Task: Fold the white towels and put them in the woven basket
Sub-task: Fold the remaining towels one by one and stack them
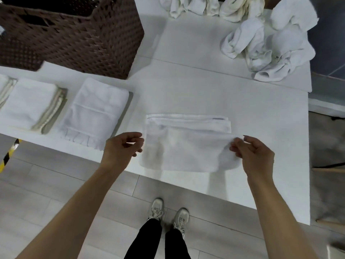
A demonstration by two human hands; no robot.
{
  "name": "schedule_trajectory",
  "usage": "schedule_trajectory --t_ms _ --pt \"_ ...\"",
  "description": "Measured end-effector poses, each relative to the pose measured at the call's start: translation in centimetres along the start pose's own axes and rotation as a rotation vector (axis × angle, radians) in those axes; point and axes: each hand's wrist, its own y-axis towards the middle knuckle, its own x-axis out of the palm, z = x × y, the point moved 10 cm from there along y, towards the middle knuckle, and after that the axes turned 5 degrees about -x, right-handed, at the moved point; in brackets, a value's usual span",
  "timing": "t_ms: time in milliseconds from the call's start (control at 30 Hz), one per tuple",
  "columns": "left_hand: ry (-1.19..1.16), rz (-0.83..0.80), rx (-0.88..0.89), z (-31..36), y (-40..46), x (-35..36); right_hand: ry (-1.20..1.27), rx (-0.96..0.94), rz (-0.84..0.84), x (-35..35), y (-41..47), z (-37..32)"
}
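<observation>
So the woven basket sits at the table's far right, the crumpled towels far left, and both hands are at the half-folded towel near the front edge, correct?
Not quite. The head view shows them swapped: the woven basket sits far left and the crumpled towels far right. The left hand and right hand are at the half-folded towel.

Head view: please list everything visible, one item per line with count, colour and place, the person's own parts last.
Towel being folded: one, white, at the table's near edge between the hands.
Folded towels: one fringed white towel left of centre; a stack of white and beige farther left; another partly cut off at the left border.
Unfolded towels: a crumpled pile, count unclear, white, far right, with more along the far edge.
Woven basket: one, dark brown, far left on the table.
Table: white.
Floor: grey planks.
Shoes: two, pale, below.
Left hand: curled, beside the towel's left edge.
Right hand: fingers pinching the towel's right edge.
</observation>
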Motion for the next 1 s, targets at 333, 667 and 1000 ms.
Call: schedule_trajectory --t_ms 333,667,1000 --pt "0.646 -0.085 0.461 -0.1 6.6 8.5 -0.400 -0.268 -0.113 4.2 5.8 1.9" --pt "0.629 -0.085 0.561 -0.2 8.5 8.6 -0.642 -0.400 -0.211 5.8 8.6 3.4" --pt "0.628 -0.066 0.445 3.2 10.6 7.7 -0.731 -0.316 -0.112 7.1 11.0 3.1"
